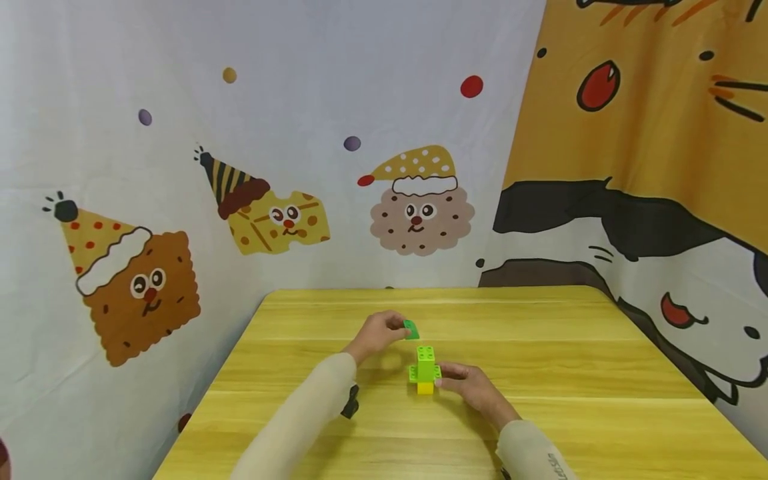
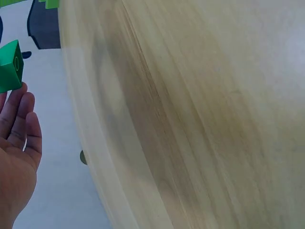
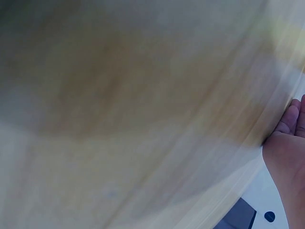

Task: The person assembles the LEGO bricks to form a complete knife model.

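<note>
My left hand (image 1: 379, 333) pinches a dark green toy brick (image 1: 411, 329) with a slanted side, above the table and beyond the stack. In the left wrist view that brick (image 2: 9, 67) shows at the left edge, over the fingertips. A stack of toy bricks (image 1: 425, 367) stands upright in the head view: lime green, with studded arms sticking out on both sides and a yellow brick (image 1: 425, 388) at the bottom. On its right, my right hand (image 1: 477, 389) holds the right arm between thumb and fingers. The right wrist view shows only part of that hand (image 3: 290, 143).
The wood-grain table (image 1: 540, 347) has its far edge near a white cloth backdrop (image 1: 336, 80) printed with cartoon snacks. A large cartoon print hangs at the right. Black straps show at the sleeves, one by the left wrist (image 1: 351, 402).
</note>
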`<control>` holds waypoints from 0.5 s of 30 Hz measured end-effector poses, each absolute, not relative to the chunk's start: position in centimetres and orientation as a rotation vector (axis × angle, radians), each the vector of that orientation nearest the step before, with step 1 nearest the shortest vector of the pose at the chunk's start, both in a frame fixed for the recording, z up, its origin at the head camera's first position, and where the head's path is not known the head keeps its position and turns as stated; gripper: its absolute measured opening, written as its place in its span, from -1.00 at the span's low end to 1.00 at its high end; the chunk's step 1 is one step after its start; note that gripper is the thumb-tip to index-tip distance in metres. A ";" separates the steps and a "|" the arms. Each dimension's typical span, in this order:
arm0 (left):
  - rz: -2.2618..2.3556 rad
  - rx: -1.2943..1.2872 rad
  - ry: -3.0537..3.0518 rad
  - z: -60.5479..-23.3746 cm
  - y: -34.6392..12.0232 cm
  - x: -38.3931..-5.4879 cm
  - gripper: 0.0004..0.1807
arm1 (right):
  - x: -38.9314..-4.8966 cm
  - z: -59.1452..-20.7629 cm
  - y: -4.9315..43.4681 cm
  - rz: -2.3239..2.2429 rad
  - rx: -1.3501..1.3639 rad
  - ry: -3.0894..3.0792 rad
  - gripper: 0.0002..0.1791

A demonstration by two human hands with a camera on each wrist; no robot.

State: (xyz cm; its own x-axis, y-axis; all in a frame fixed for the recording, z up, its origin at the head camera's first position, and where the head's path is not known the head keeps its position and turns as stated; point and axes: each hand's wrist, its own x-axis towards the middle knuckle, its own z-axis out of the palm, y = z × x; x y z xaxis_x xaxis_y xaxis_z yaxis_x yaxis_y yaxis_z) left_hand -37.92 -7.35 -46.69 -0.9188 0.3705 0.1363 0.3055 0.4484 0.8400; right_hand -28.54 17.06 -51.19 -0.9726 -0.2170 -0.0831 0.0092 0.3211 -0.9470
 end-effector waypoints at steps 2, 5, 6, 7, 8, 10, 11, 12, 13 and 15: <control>1.521 0.611 2.610 -46.5 -7.5 -37.7 -0.76 | -28.6 -51.2 17.1 -1.702 -0.192 2.405 -0.42; 1.554 0.617 2.607 -46.0 -7.7 -37.4 -0.78 | -28.7 -51.4 17.1 -1.703 -0.165 2.406 -0.41; 1.564 0.617 2.604 -45.9 -7.8 -37.3 -0.78 | -28.7 -51.5 17.0 -1.703 -0.156 2.412 -0.41; 1.572 0.621 2.602 -45.8 -7.8 -37.2 -0.78 | -28.7 -51.5 17.0 -1.700 -0.148 2.420 -0.40; 1.575 0.621 2.605 -45.6 -7.8 -37.1 -0.78 | -28.7 -51.5 17.0 -1.699 -0.139 2.427 -0.41; 1.589 0.633 2.600 -45.4 -7.8 -36.9 -0.77 | -28.6 -51.6 16.9 -1.704 -0.126 2.423 -0.41; 1.594 0.634 2.597 -45.4 -7.8 -36.7 -0.76 | -28.6 -51.6 16.9 -1.707 -0.125 2.419 -0.41; 1.600 0.639 2.593 -45.3 -7.7 -36.6 -0.76 | -28.6 -51.6 16.9 -1.709 -0.129 2.418 -0.41; 1.611 0.645 2.583 -45.2 -7.7 -36.4 -0.76 | -28.6 -51.6 16.9 -1.714 -0.135 2.410 -0.42; 1.632 0.655 2.569 -45.0 -7.6 -36.2 -0.77 | -28.7 -51.6 16.9 -1.723 -0.147 2.394 -0.41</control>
